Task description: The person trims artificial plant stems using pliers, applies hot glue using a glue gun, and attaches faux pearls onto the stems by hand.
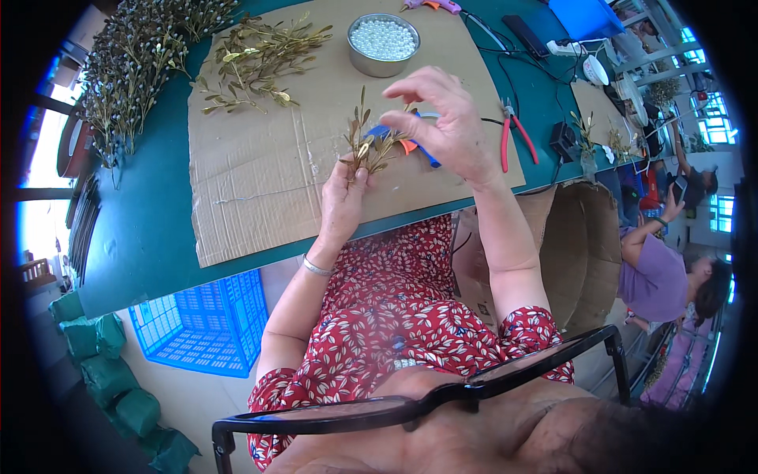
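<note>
My left hand (342, 201) is closed around the base of a small sprig (363, 146) with narrow olive-gold leaves, just above the cardboard sheet. To its right my right hand (450, 126) hangs in the air, thumb and forefinger curved and apart, with nothing visible between them. Beneath that hand lies a blue tool with an orange part (408, 147), probably a glue gun, partly hidden by the hand and the leaves. A round metal bowl (359, 62) full of white pearl-like beads (384, 38) stands beyond my hands. Loose leafy sprigs (264, 63) lie at the far left of the cardboard.
The cardboard sheet (253, 213) covers part of the green table (134, 261). A large bunch of beaded sprigs (138, 67) occupies the far left. Red-handled pliers (517, 138), cables and a purple glue gun (438, 5) lie right. A blue crate (201, 324) stands below; a person (663, 268) sits at right.
</note>
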Tool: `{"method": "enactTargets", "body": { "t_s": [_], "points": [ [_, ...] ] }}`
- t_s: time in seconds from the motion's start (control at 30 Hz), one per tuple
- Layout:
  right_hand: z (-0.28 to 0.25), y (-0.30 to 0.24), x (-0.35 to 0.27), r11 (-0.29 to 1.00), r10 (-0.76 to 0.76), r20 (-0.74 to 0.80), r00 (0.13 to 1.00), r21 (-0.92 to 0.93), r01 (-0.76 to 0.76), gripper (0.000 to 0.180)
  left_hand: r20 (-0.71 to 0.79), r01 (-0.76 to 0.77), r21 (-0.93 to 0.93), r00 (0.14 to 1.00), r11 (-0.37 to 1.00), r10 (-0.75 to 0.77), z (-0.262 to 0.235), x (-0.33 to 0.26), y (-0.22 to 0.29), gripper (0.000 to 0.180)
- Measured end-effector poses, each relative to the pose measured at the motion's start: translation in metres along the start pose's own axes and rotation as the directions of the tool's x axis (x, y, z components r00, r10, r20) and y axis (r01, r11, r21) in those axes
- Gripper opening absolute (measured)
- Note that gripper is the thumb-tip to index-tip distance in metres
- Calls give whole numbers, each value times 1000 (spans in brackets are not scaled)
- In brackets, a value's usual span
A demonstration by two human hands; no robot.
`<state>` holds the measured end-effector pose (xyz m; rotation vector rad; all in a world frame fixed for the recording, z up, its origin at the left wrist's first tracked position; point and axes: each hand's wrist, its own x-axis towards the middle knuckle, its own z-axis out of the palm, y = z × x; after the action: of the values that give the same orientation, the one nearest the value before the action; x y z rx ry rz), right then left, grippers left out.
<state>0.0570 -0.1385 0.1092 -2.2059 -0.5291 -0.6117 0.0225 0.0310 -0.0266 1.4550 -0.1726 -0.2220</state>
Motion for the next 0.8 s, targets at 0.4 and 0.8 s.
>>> {"method": "enactTargets", "body": {
  "t_s": [0.4, 0.8],
  "points": [
    [21, 15, 22, 954, 33, 305, 952, 273, -120, 15, -98, -65, 205, 991, 977, 87, 4, -7, 7, 25],
    [-11, 24, 23, 857, 212, 243, 947, 419, -299, 25, -49, -11, -44, 999, 999, 9, -2, -5, 2, 28]
  ]
}}
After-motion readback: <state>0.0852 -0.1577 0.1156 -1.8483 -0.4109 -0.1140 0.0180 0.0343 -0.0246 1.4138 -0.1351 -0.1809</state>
